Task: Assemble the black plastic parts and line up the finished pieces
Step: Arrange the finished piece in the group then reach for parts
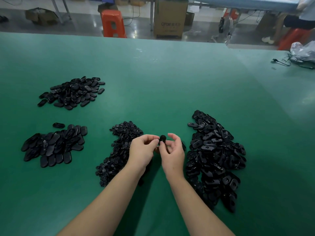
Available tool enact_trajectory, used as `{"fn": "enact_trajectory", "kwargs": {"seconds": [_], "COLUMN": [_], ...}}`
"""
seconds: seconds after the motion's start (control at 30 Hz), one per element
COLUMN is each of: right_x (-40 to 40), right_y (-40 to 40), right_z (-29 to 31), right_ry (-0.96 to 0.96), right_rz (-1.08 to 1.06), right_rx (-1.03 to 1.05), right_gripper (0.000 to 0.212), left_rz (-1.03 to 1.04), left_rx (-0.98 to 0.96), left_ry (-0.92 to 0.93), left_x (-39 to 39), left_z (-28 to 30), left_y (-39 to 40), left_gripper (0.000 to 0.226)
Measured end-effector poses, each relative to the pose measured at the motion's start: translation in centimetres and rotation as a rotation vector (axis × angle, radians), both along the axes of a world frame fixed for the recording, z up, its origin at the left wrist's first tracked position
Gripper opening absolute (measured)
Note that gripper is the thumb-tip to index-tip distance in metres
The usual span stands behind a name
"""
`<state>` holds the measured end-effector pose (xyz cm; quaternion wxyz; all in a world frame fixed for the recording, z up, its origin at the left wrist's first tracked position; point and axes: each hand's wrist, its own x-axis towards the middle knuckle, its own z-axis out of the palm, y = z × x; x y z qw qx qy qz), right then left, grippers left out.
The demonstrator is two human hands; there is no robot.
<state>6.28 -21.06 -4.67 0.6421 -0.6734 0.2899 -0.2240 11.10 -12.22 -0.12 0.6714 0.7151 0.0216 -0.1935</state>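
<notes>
A: Layout makes sense to me. Right pile of slotted oval shells (214, 157) sits just beside the right hand (172, 150), middle pile of small round inserts (119, 150) runs beside and partly under the left hand (142, 150). Both feeds are in short reach, one per hand.

B: And the left side of the table (153, 82)?

A: Near-left batch of ovals (52, 145), some overlapped in rows, so probably the finished pieces being lined up. Far-left heap (71, 92) is loose, well apart; can't tell if it's done or raw stock.

B: Grip state?

A: Held part (162, 140), a black oval piece, is up off the table between both hands, roughly centred between the two feed piles. Left grip: fingertips pinched onto its left edge. Right grip: touching its lower end, thumb and forefinger curved and spread above it, not closed across the top. Looks like the left is steadying while the right supports from below.

B: Insert already seated?

A: Can't tell, too small and dark. My guess is mid-mating: the part is raised so both hands can press it together.
</notes>
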Motion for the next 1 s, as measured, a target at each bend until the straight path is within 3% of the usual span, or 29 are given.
{"fn": "enact_trajectory", "kwargs": {"seconds": [0.1, 0.3, 0.57, 1.0], "right_x": [0.0, -0.1, -0.2, -0.4], "right_y": [-0.3, -0.1, -0.2, -0.2], "right_z": [0.0, 0.2, 0.5, 0.5], "right_ry": [0.035, 0.009, 0.025, 0.039], "right_rz": [0.053, -0.025, -0.037, -0.001], "right_rx": [-0.106, -0.102, -0.080, -0.080], "right_gripper": [0.043, 0.023, 0.020, 0.019], "left_rz": [-0.030, 0.010, -0.023, 0.045], "left_rx": [0.029, 0.114, 0.300, 0.204], "left_ry": [-0.021, -0.054, -0.228, -0.071], "left_x": [-0.1, 0.0, -0.1, 0.3], "left_z": [-0.1, -0.3, 0.3, -0.2], "left_y": [-0.6, -1.2, -1.5, -1.9], "left_gripper": [0.015, 0.015, 0.014, 0.010]}}
